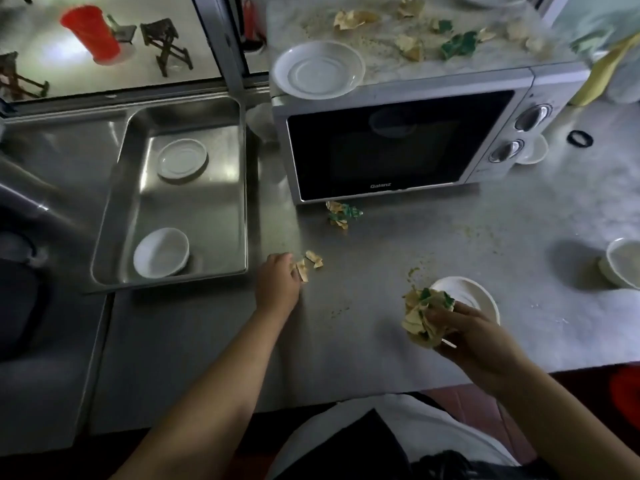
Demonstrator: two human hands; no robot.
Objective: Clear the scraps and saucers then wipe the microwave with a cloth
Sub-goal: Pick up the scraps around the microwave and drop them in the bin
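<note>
My right hand (464,332) grips a wad of yellow and green paper scraps (424,315) above a white saucer (481,294) on the steel counter. My left hand (278,280) reaches to small yellow scraps (310,263) beside the tray, its fingers pinching one piece. More scraps (343,214) lie in front of the silver microwave (398,143). On the microwave's top sit a white saucer (318,69) and several scattered scraps (457,43) with crumbs. Two white saucers (181,157) (161,252) lie in the steel tray (239,188).
A white bowl (620,261) stands at the counter's right edge, and another small dish (533,150) sits right of the microwave near a black ring (580,137). A yellow cloth (602,74) hangs at the far right. Crumbs dot the counter (478,233).
</note>
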